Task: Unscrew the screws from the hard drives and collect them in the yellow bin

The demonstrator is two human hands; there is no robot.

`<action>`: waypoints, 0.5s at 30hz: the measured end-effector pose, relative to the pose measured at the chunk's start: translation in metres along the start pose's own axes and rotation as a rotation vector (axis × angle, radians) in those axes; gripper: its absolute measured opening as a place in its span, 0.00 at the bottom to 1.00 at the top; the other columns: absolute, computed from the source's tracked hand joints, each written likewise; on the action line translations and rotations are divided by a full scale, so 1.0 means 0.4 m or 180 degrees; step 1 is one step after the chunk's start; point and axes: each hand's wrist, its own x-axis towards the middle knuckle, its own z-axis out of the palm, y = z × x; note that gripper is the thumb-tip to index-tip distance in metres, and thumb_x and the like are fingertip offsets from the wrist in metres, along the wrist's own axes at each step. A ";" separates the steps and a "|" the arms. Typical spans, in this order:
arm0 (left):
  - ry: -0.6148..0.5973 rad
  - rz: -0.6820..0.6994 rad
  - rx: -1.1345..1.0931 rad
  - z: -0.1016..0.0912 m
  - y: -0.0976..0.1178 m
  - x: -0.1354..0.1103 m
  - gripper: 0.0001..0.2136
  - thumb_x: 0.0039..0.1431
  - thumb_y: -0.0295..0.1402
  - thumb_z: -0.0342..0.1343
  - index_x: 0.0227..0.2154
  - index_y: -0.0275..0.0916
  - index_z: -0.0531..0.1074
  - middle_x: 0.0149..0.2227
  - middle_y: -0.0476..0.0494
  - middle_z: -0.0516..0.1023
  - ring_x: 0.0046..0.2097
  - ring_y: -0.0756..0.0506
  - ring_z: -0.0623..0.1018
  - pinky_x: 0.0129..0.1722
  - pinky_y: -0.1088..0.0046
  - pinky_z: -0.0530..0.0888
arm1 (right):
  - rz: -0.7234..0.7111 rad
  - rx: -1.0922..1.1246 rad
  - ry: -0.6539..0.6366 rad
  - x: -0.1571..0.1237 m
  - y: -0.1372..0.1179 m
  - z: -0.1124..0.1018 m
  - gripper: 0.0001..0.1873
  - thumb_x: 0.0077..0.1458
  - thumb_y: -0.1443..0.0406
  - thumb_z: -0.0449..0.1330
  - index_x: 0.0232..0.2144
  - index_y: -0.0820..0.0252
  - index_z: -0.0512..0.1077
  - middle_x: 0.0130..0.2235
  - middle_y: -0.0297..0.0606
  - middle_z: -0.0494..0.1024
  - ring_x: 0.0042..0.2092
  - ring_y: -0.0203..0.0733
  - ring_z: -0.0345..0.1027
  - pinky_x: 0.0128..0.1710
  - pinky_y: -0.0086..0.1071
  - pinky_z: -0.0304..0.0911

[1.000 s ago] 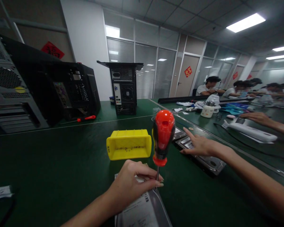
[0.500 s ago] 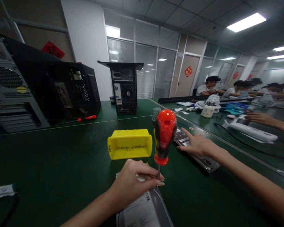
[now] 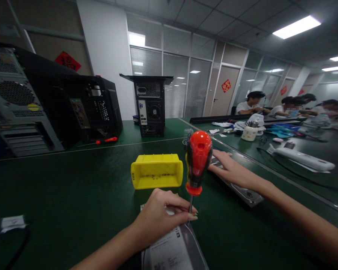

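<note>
My left hand (image 3: pixel 162 212) pinches the steel shaft of a screwdriver (image 3: pixel 199 155) between thumb and fingers. The screwdriver's red and black handle points up, and its tip meets the edge of a hard drive (image 3: pixel 169 255) with a white label, close in front of me. My left hand covers part of that drive. To the right, my right hand (image 3: pixel 232 168) stretches out over other hard drives (image 3: pixel 249 195) lying in a row; its fingers look extended, with the fingertips partly behind the screwdriver handle. Beyond my left hand a yellow bin (image 3: pixel 157 185) holds several small screws.
Black computer cases (image 3: pixel 149 108) stand at the back and left. A red-handled screwdriver (image 3: pixel 107 140) lies before them. On the right are a white power strip (image 3: pixel 304 157) and a white cup (image 3: pixel 249 133). A cable (image 3: pixel 19 243) lies at lower left. Other people sit beyond.
My right hand has moved slightly left and farther over the hard drives, its fingertips now behind the screwdriver handle. Another person's hand has left the power strip. The view has shifted a little.
</note>
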 end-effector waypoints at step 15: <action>-0.0137 -0.0143 -0.0384 0.000 -0.001 -0.004 0.09 0.54 0.31 0.62 0.35 0.32 0.81 0.32 0.39 0.83 0.34 0.44 0.80 0.35 0.73 0.75 | -0.1022 0.4168 -0.0772 -0.082 -0.200 0.083 0.17 0.61 0.57 0.54 0.50 0.50 0.71 0.50 0.35 0.75 0.52 0.37 0.67 0.57 0.35 0.57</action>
